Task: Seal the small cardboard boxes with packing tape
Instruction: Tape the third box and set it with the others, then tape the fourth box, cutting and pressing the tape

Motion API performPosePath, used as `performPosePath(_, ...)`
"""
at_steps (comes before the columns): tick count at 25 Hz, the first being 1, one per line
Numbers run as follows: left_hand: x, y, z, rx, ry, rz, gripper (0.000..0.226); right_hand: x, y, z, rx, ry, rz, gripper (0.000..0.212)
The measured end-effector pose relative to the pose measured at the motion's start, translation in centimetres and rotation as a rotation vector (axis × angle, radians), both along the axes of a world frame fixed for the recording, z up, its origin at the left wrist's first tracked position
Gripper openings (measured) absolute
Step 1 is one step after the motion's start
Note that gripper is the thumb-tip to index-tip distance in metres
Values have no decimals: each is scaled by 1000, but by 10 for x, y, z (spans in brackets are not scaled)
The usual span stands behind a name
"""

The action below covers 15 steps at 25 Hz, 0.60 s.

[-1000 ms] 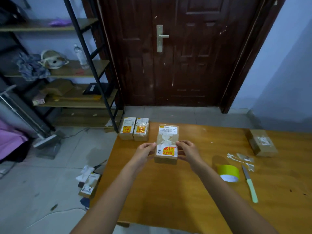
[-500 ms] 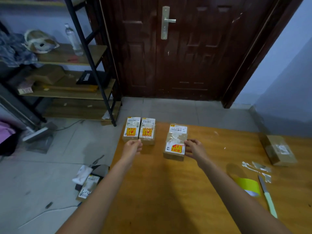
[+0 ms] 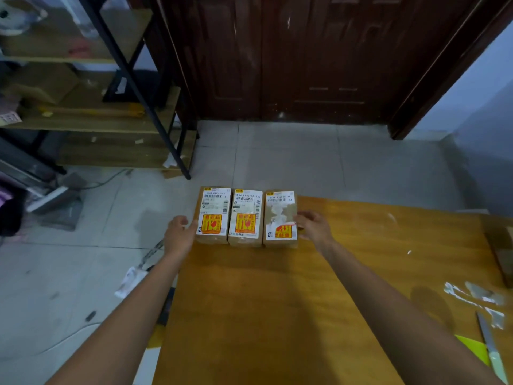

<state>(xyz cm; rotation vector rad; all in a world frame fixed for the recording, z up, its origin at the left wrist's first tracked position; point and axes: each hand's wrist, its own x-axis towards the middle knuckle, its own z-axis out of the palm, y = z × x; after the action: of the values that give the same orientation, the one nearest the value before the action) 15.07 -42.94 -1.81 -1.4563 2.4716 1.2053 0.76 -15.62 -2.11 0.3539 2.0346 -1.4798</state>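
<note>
Nearest, at the lower right edge of the frame: knife [image 3: 490,348] with a pale green handle flat on desk [image 3: 277,315], beside a yellow-green tape roll [image 3: 473,347] cut off by the frame edge. Just above these, scraps [image 3: 472,297] of clear tape stuck on the wood. At the right edge, part of a fourth box [image 3: 502,245], well apart from the rest.

Further up, both forearms reaching from the bottom corners toward the middle of the frame. At the desk's far left corner, three small boxes in a row, sides touching, labels up. Left box [image 3: 213,215] and middle box [image 3: 245,218] each with a white shipping label and an orange fragile sticker. Right box [image 3: 280,218] with a torn, crumpled label under clear tape.

Left hand [image 3: 179,234] at the outer side of left box, over the desk's left edge, fingers fairly straight and pressed against the cardboard, thumb on top near the sticker; nothing gripped. Right hand [image 3: 312,225] at the outer side of right box, fingers bent lightly with tips against its side, closed round nothing.

Beyond the desk, grey tiled floor [image 3: 305,162], with litter at the left. Upper left of the frame: black-framed shelf [image 3: 97,118] with wooden boards and blurred clutter. Top centre: dark brown door [image 3: 291,56].
</note>
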Motion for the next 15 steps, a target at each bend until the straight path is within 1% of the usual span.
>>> performPosePath(2,-3,2,-6,117,3,-61,40,2,-4,-10,35,24,13,11)
performPosePath(4,-3,2,-9,172,24,-73,39,5,-6,-17,83,71,46,6)
performPosePath(7,-4,-1,-8,227,17,-49,39,7,-5,-14,140,116,101,16)
performPosePath(9,-6,-1,0,204,6,-24,38,8,-3,-6,150,120,87,20)
performPosePath(11,-9,3,17,106,27,5,38,8,5,3,172,145,82,25)
performPosePath(13,-14,11,37,31,102,-21,36,8,21,15,170,155,75,33)
performPosePath(15,-23,23,59,31,178,-67,31,10,39,24,176,166,54,35)
